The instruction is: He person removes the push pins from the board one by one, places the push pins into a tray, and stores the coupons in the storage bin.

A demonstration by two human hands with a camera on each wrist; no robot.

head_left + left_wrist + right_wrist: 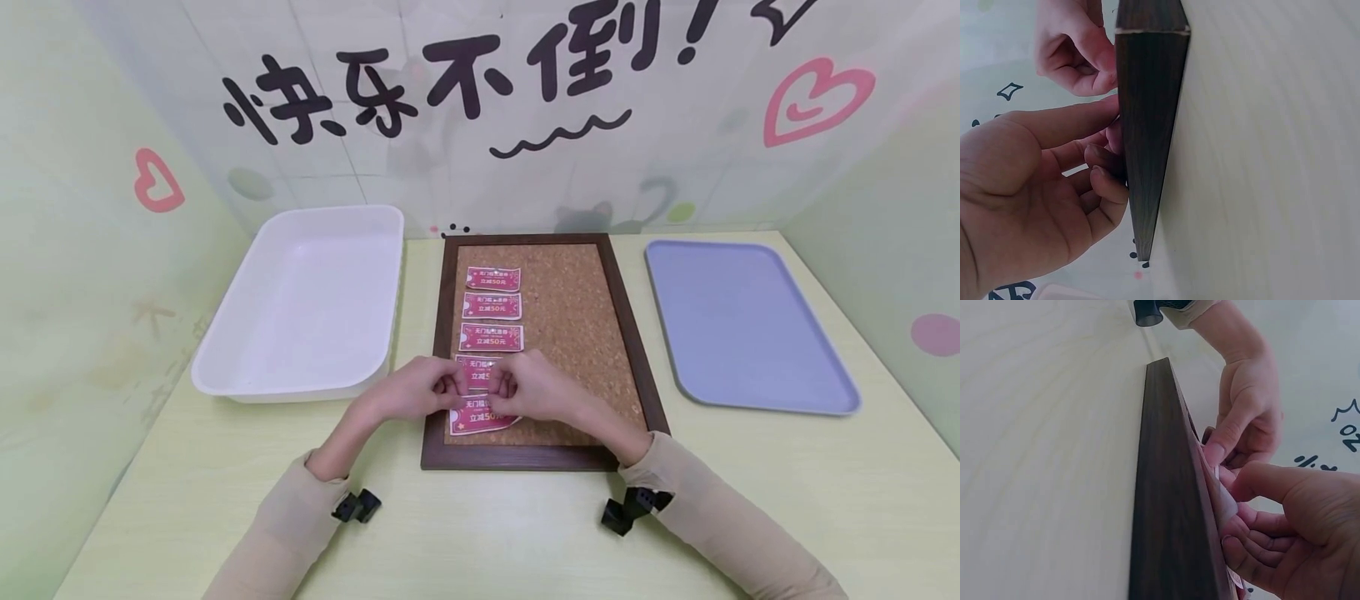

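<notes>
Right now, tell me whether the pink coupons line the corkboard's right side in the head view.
No, the pink coupons form a column along the left side of the corkboard.

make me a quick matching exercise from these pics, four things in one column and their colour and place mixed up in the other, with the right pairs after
Things:
1. tub
2. coupons
3. tray
4. board

Colour and place:
a. brown-framed, between two containers
b. bluish, at the far right of the table
c. white, at the left
d. pinkish red, five in a column

Right pairs: 1-c, 2-d, 3-b, 4-a
</notes>
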